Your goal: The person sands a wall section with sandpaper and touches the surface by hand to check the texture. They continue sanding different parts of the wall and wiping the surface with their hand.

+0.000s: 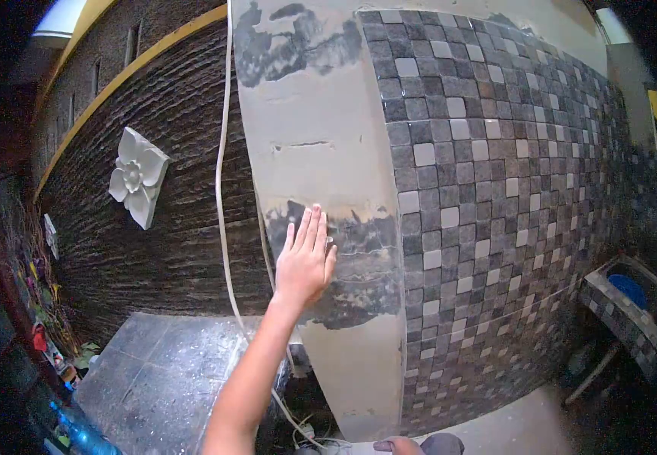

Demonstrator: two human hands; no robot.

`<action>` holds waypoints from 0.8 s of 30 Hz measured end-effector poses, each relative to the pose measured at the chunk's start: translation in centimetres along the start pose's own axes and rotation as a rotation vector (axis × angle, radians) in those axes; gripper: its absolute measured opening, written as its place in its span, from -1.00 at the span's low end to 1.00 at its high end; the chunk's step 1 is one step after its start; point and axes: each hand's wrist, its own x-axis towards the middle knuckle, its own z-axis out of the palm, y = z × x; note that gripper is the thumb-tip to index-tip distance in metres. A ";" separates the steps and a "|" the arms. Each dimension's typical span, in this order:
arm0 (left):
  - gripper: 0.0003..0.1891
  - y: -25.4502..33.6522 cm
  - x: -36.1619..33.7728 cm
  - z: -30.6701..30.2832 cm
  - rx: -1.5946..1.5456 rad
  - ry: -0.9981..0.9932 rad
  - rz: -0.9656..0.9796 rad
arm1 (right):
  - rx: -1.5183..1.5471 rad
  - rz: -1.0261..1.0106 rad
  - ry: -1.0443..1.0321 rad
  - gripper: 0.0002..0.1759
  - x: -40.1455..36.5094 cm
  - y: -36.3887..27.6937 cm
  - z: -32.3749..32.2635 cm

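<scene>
My left hand (304, 262) is flat on the dark grey mortar patch (362, 265), fingers straight and close together, gripping nothing. The patch sits mid-height on the beige plastered column (313, 159), just left of the grey-and-white mosaic tile wall (495, 189). My right hand (398, 446) is only a sliver at the bottom edge, so I can't tell its state.

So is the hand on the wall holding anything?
No, nothing. The left hand lies flat, palm against the dark grey patch on the bare wall strip, fingers straight and together.
</scene>
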 end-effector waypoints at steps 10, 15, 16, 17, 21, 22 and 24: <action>-0.61 16.2 -27.9 7.4 -1.986 -0.271 -1.062 | 0.592 0.225 0.135 -0.79 0.0 -0.5 -0.1; -0.46 25.1 -46.2 9.9 -2.089 -0.235 -1.984 | 0.180 -0.024 0.456 -0.78 -0.8 0.6 -0.1; -0.46 25.6 -47.8 9.3 -2.060 -0.254 -2.085 | 0.186 -0.010 0.475 -0.77 -0.9 0.8 0.1; -0.46 25.7 -49.2 9.1 -2.022 -0.293 -2.110 | 0.194 0.007 0.490 -0.76 -1.1 1.0 0.7; -0.46 25.3 -55.1 8.3 -1.823 -0.504 -2.060 | 0.869 0.284 0.598 -0.78 -3.8 -3.6 3.2; -0.46 25.4 -56.8 8.2 -1.761 -0.567 -2.025 | 1.080 0.240 0.482 -0.77 -2.0 3.0 7.8; -0.46 26.5 -59.9 8.4 -1.695 -0.613 -1.941 | 0.320 0.286 0.560 -0.73 -2.0 5.1 9.7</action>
